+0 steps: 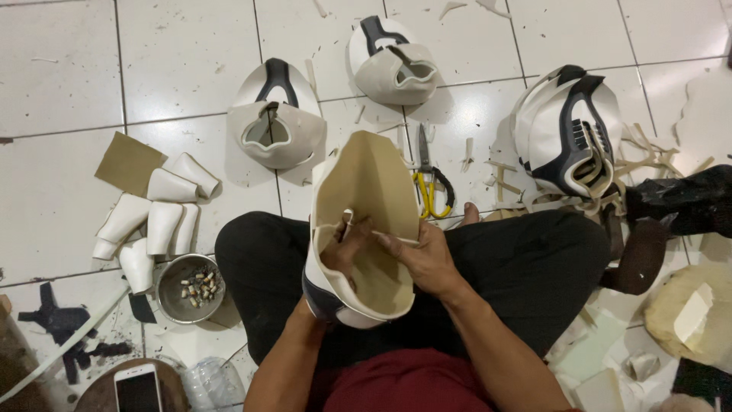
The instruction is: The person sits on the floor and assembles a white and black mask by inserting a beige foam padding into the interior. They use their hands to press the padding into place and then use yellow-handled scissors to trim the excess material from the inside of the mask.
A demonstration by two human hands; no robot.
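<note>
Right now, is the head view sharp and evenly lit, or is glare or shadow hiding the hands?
Head view: sharp at centre, soft overhead light, mild sheen on the tiles, no harsh glare; the left hand sits shaded inside the shell, the right hand is clear.

1. A dark red shirt [412, 385] is worn on the body. Only a small part of it is seen, at the bottom of the view.
2. Black trousers [526, 259] are worn on the legs. The cloth is plain, with no pattern, and soft folds are seen in it.
3. Both arms are bare from the elbow down. No sleeves are seen on them.
4. No watch or band is seen on the left hand [343, 248] or the right hand [423, 259].
5. A bare toe [471, 213] is seen past the trousers. No sock is worn there.
</note>
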